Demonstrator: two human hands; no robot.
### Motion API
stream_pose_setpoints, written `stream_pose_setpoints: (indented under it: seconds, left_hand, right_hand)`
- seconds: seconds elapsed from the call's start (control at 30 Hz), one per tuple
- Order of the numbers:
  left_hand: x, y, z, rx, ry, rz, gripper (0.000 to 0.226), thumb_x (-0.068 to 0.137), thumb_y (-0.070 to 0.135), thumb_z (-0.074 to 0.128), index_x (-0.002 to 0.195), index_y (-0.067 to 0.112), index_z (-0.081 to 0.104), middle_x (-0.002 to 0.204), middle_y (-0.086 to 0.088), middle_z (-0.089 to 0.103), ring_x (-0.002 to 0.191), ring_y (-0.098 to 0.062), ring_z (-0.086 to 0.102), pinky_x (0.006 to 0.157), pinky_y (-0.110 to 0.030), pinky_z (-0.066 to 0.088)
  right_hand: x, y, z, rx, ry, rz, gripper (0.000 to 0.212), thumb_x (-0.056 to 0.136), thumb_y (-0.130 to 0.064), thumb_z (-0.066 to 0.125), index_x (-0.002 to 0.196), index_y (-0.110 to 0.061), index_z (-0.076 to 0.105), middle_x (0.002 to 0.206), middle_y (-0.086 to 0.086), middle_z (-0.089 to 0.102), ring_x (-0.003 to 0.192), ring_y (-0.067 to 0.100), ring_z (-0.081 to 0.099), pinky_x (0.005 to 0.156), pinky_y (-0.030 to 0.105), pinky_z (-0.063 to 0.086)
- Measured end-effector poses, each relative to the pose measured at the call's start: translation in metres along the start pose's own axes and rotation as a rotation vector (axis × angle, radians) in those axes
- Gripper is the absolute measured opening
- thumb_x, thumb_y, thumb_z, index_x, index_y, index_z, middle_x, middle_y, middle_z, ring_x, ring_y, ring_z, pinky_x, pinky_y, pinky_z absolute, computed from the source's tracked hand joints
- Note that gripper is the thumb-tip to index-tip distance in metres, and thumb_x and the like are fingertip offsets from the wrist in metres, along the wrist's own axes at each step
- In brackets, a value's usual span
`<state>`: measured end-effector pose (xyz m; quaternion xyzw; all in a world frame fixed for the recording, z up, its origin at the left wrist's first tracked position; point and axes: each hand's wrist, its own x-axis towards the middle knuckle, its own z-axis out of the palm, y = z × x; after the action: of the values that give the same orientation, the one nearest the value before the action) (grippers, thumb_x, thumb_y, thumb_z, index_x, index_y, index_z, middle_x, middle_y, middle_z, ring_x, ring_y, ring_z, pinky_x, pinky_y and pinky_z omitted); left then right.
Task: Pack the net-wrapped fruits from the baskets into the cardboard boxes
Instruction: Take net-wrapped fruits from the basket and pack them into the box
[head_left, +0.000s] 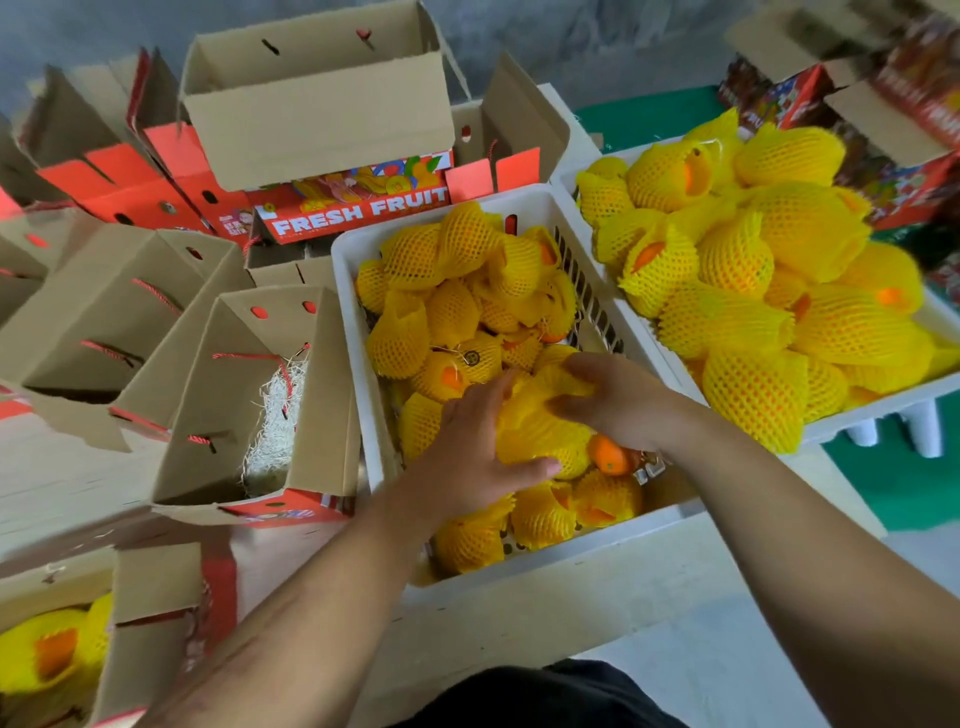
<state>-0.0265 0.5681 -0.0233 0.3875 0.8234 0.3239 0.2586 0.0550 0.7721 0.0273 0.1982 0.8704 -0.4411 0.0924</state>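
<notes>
Both my hands are inside the near white basket, which holds several oranges in yellow foam nets. My left hand and my right hand curl round the same net-wrapped fruits from either side. A bare orange lies just under my right wrist. To the left of the basket stands an open cardboard box with pale shredded padding on its floor. A second box at the bottom left holds a net-wrapped fruit.
A second white basket heaped with net-wrapped fruits stands to the right. Several open red-and-brown boxes crowd the back and left, one marked FRESH FRUIT. More boxes sit at the far right. A green floor shows on the right.
</notes>
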Motion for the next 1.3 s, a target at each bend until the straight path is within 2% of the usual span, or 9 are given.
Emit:
stream_pose_setpoints:
  seconds: [0.1,0.17,0.27,0.43,0.6,0.7,0.83,1.0,1.3]
  left_hand:
    - [-0.001,0.007,0.013,-0.315,0.280,-0.038,0.057,0.095,0.042,0.072,0.146,0.029,0.051,0.130,0.019,0.063,0.121,-0.001,0.060,0.096,-0.013,0.047]
    - [-0.005,0.001,0.016,-0.415,0.462,-0.204,0.055,0.097,0.036,0.071,0.146,0.026,0.047,0.127,0.017,0.061,0.109,0.006,0.059,0.091,-0.013,0.048]
    - [-0.006,-0.001,0.018,-0.770,0.443,-0.469,0.049,0.100,0.013,0.058,0.139,0.028,0.034,0.118,0.005,0.057,0.103,-0.015,0.062,0.083,-0.035,0.059]
    - [-0.017,0.003,0.025,-0.416,0.373,-0.350,0.039,0.103,0.009,0.054,0.135,0.025,0.038,0.124,-0.008,0.054,0.096,-0.020,0.062,0.077,-0.030,0.057]
    - [-0.017,-0.005,0.018,-0.342,0.555,-0.325,0.032,0.099,0.033,0.067,0.129,0.027,0.057,0.121,0.005,0.063,0.106,-0.016,0.062,0.084,-0.029,0.052]
    - [-0.012,-0.003,0.019,-0.395,0.600,-0.366,0.025,0.103,0.040,0.060,0.124,0.032,0.050,0.118,0.006,0.061,0.109,-0.021,0.061,0.081,-0.029,0.048]
    - [-0.009,0.004,0.020,-0.803,0.517,-0.423,0.020,0.103,0.052,0.047,0.118,0.054,0.059,0.132,-0.001,0.064,0.113,-0.025,0.064,0.094,-0.046,0.053]
    - [-0.008,0.002,0.020,-0.978,0.431,-0.397,0.026,0.108,0.032,0.053,0.106,0.036,0.078,0.110,0.000,0.078,0.101,-0.020,0.075,0.078,-0.030,0.061]
    - [-0.004,0.003,0.020,-1.057,0.486,-0.490,0.014,0.101,0.027,0.066,0.108,0.022,0.077,0.106,-0.008,0.078,0.096,-0.023,0.072,0.076,-0.032,0.062]
  right_hand:
    - [0.001,-0.001,0.008,0.081,0.057,-0.072,0.017,0.093,-0.029,0.071,0.108,-0.022,0.067,0.093,-0.004,0.070,0.080,0.008,0.068,0.066,0.031,0.053]
    - [0.007,0.007,0.014,-0.439,0.234,-0.062,0.026,0.094,-0.031,0.064,0.118,-0.024,0.059,0.117,0.002,0.065,0.102,0.023,0.064,0.079,0.037,0.051]
    - [0.011,0.025,0.034,-1.159,-0.182,0.124,0.056,0.094,-0.032,0.063,0.146,-0.022,0.045,0.150,0.009,0.045,0.140,0.033,0.040,0.109,0.045,0.036]
    - [0.021,0.041,0.051,-1.226,-0.389,0.272,0.085,0.095,-0.041,0.067,0.162,-0.015,0.021,0.165,0.014,0.027,0.151,0.037,0.024,0.119,0.048,0.027]
    - [0.005,0.031,0.029,-0.775,-0.186,0.256,0.076,0.081,-0.037,0.081,0.138,-0.017,0.035,0.129,0.011,0.060,0.120,0.036,0.058,0.084,0.046,0.054]
    - [-0.014,0.013,0.030,-0.139,0.010,0.125,0.052,0.075,-0.047,0.075,0.111,-0.029,0.043,0.086,-0.002,0.062,0.075,0.018,0.064,0.050,0.030,0.044]
    - [-0.030,-0.013,0.074,0.471,-0.106,0.010,0.048,0.065,-0.061,0.071,0.107,-0.041,0.060,0.096,-0.012,0.069,0.082,0.006,0.068,0.065,0.023,0.057]
    - [-0.015,0.002,0.071,0.705,-0.018,0.067,0.056,0.066,-0.051,0.074,0.118,-0.043,0.057,0.114,-0.012,0.065,0.099,0.009,0.066,0.080,0.029,0.055]
    - [-0.008,0.012,0.077,0.784,-0.006,0.175,0.056,0.062,-0.052,0.067,0.116,-0.037,0.063,0.119,0.002,0.065,0.102,0.026,0.064,0.069,0.035,0.053]
